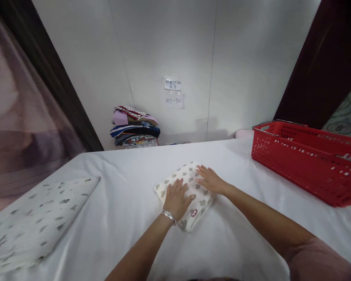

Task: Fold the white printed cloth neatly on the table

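Gray-print cloth (190,177) beneath wide, flat left hand (177,201) and right hand (212,181), between patterned cloth (46,218) and red plastic basket (295,164), short of table edge (199,145).

Single head-worn view, forward and down, near the white tabletop (117,210)

Folded cloth (197,200): white, grey repeat motifs, one red mark. Left of it, second cloth (43,218): white, dark prints. Right of it, basket (304,168): red.
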`<state>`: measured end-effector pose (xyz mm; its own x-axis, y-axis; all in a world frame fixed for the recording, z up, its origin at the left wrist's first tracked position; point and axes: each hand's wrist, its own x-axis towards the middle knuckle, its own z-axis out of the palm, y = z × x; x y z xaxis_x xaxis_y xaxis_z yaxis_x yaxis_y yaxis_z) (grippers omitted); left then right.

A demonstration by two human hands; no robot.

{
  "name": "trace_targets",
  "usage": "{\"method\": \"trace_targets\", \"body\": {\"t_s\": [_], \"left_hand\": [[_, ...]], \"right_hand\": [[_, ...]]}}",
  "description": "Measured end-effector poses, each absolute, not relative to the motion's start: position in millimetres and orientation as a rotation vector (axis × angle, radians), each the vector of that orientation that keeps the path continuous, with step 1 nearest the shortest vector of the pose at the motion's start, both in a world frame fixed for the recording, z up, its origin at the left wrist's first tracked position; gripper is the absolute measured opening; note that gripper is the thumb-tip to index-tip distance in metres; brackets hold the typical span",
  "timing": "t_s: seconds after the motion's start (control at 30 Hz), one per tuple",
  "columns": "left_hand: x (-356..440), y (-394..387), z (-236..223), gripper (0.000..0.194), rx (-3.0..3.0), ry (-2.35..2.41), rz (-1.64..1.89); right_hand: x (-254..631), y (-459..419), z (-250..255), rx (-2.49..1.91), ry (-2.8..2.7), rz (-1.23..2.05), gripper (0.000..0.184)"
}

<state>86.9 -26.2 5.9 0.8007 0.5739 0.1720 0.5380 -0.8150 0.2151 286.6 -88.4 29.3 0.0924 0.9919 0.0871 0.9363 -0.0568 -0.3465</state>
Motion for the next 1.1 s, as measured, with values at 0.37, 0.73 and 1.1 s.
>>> {"method": "trace_targets", "body": {"t_s": [0.37,0.73,1.1], "left_hand": [[88.7,-16.0,-39.3,0.067,2.901,1.005,0.345],[89.9,-18.0,-34.5,0.064,2.866,0.983,0.394],[51.3,41.0,-24.7,0.059,2.259,1.559,0.549]], "right_hand": [[292.9,-19.9,-16.1,-2.265,-1.885,0.201,0.061],[296.8,-18.4,-16.8,-2.188,-1.813,0.345,0.061],[350.6,-48.6,-2.7,-2.305,-1.419,0.494,0.045]]}}
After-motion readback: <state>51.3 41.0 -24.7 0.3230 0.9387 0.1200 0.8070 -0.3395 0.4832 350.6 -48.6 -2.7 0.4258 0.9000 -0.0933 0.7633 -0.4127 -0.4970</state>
